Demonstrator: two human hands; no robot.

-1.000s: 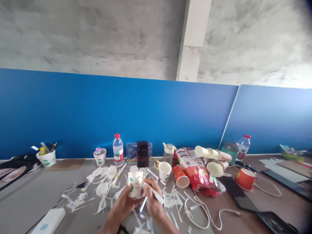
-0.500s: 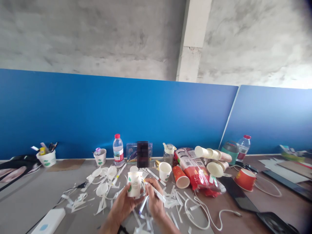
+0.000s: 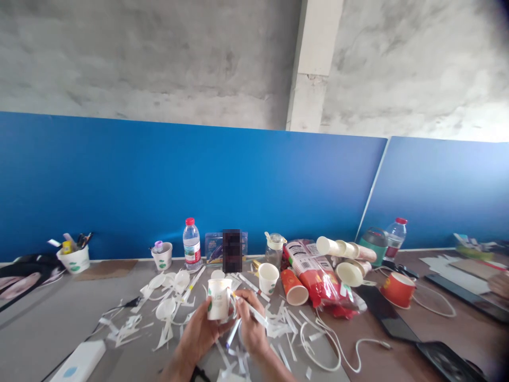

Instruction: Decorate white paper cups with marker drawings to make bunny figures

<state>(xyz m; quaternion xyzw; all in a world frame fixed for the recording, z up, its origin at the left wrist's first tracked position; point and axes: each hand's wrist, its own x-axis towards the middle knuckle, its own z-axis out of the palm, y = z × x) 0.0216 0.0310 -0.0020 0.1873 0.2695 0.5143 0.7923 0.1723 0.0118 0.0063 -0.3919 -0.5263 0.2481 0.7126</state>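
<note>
My left hand [image 3: 199, 330] is wrapped round a white paper cup [image 3: 218, 300] with green leaf prints, held upright above the desk. A curved paper strip stands out from the cup's right side like a handle. In my right hand [image 3: 251, 323] is a white marker pen [image 3: 256, 314], its yellow-orange tip close to that strip; whether it touches I cannot tell. Below, between the hands, a white pen with a purple end [image 3: 233, 334] lies on the desk. Cut paper scraps [image 3: 280, 322] are scattered around both hands.
A water bottle [image 3: 192, 246], a white paper cup [image 3: 268, 279], a glass jar [image 3: 274, 250] and an orange cup [image 3: 294, 287] stand or lie behind. A red bag of cups [image 3: 318, 281] and a white cable [image 3: 338, 345] are to the right. A power bank [image 3: 79, 362] lies front left.
The cup in my left hand has turned slightly, showing more of the strip on its right. Another person's hand has appeared at the far right edge.
</note>
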